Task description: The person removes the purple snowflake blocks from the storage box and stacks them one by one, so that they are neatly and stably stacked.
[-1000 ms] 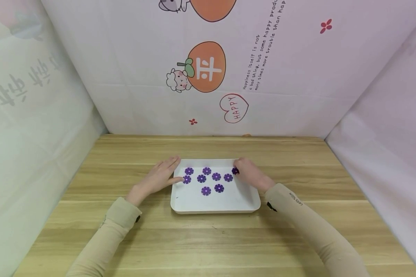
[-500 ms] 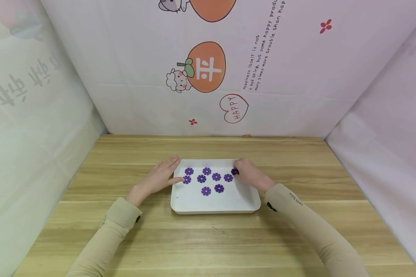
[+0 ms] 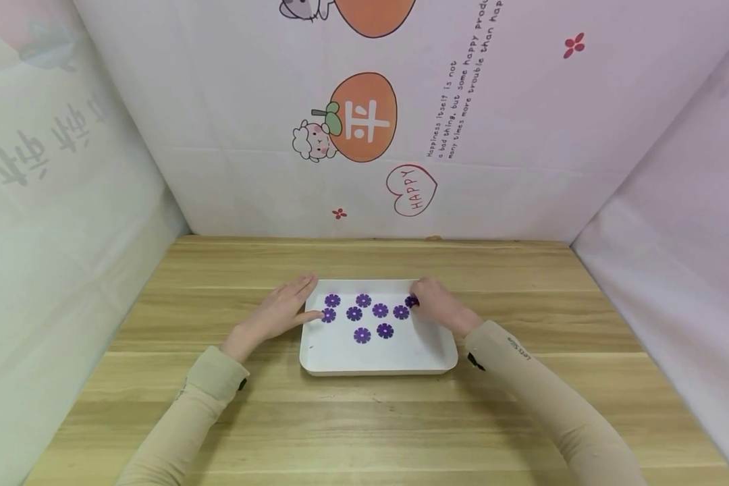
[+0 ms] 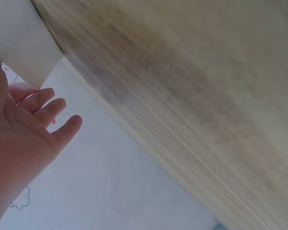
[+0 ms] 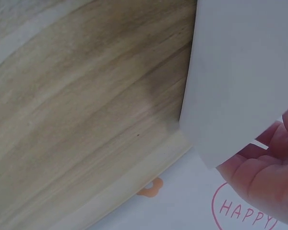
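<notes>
A white rectangular tray sits on the table with several purple notched, flower-shaped plastic discs lying flat in it. My left hand rests at the tray's left rim, fingers extended toward the far corner and thumb reaching inside beside a disc. In the left wrist view the same hand has loosely spread fingers by the tray wall. At the far right corner, my right hand is curled inside the tray, pinching a dark purple disc; the fingertips are partly hidden. The tray wall covers that disc in the right wrist view.
The wood-grain table extends around the tray on all sides. A printed white cloth hangs behind its far edge, with pale cloth walls left and right.
The dark disc at my right fingertips has shifted very slightly. Both hands and the tray otherwise keep their places; the whole view drifts a tiny bit.
</notes>
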Action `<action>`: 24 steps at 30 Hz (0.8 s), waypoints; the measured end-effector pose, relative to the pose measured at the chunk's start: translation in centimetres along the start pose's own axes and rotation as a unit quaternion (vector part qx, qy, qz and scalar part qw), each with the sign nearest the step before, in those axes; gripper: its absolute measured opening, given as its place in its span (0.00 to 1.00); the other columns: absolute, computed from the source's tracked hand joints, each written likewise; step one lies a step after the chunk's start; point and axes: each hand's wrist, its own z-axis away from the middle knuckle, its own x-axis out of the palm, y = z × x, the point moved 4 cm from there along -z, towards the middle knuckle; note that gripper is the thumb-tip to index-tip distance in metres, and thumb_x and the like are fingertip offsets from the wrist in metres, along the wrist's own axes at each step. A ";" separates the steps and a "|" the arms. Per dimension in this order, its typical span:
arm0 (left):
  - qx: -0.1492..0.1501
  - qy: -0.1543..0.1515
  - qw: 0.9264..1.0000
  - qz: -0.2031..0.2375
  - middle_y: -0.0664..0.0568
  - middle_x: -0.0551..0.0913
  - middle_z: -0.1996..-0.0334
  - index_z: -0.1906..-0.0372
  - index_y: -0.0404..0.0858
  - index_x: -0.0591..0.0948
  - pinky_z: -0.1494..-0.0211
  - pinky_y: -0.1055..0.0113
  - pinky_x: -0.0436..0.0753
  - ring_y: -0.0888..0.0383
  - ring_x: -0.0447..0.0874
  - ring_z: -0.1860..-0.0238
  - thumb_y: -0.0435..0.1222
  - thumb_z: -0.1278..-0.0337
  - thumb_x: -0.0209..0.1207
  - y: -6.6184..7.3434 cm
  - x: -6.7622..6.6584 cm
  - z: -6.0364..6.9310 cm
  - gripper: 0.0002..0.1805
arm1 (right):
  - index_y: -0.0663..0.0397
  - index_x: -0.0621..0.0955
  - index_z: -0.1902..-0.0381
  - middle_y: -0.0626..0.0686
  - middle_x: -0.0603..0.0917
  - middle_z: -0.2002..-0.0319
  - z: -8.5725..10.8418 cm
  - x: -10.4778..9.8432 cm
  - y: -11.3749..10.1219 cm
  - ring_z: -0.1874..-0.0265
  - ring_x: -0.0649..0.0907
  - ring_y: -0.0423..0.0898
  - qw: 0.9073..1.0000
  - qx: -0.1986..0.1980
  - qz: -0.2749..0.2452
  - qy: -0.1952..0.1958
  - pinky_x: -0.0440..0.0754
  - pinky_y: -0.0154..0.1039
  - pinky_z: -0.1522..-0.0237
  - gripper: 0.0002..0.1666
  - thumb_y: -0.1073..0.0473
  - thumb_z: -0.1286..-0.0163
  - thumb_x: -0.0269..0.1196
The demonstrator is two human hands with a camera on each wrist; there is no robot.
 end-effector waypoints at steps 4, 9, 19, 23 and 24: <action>0.003 0.004 1.000 0.001 0.36 0.56 0.23 0.24 0.30 0.55 0.22 0.41 0.60 0.39 0.56 0.22 0.57 0.33 0.54 0.0 0.0 0.0 0.47 | 0.66 0.84 0.65 0.60 0.85 0.64 0.0 0.1 0.1 0.68 0.79 0.47 1.000 0.012 -0.008 -0.012 0.84 0.37 0.66 0.04 0.69 0.37 0.66; 0.003 0.002 1.000 0.002 0.36 0.57 0.23 0.24 0.30 0.55 0.22 0.41 0.61 0.39 0.56 0.22 0.57 0.33 0.54 -0.1 0.0 0.0 0.47 | 0.65 0.84 0.63 0.60 0.85 0.62 -0.1 0.2 0.3 0.66 0.81 0.48 0.999 0.023 -0.007 -0.025 0.85 0.39 0.63 0.06 0.68 0.38 0.67; 0.001 0.002 1.000 0.004 0.36 0.56 0.23 0.24 0.30 0.55 0.21 0.42 0.60 0.39 0.56 0.22 0.57 0.33 0.54 -0.1 0.1 -0.1 0.47 | 0.64 0.83 0.60 0.58 0.85 0.62 -0.2 0.2 0.5 0.63 0.81 0.49 0.999 0.029 -0.016 -0.038 0.85 0.41 0.59 0.09 0.66 0.39 0.68; 0.002 0.003 1.000 0.008 0.36 0.56 0.23 0.23 0.30 0.55 0.21 0.42 0.60 0.39 0.56 0.22 0.57 0.33 0.54 -0.1 0.2 -0.1 0.47 | 0.64 0.83 0.60 0.58 0.85 0.63 -0.2 0.2 0.6 0.64 0.81 0.48 0.999 0.026 -0.023 -0.036 0.85 0.41 0.59 0.10 0.66 0.40 0.69; 0.003 0.004 1.000 0.007 0.36 0.56 0.23 0.24 0.30 0.55 0.21 0.42 0.60 0.39 0.56 0.22 0.57 0.33 0.54 0.0 0.2 -0.1 0.47 | 0.65 0.83 0.60 0.58 0.85 0.63 -0.2 0.1 0.6 0.64 0.81 0.49 0.999 0.024 -0.025 -0.036 0.85 0.41 0.58 0.10 0.66 0.40 0.69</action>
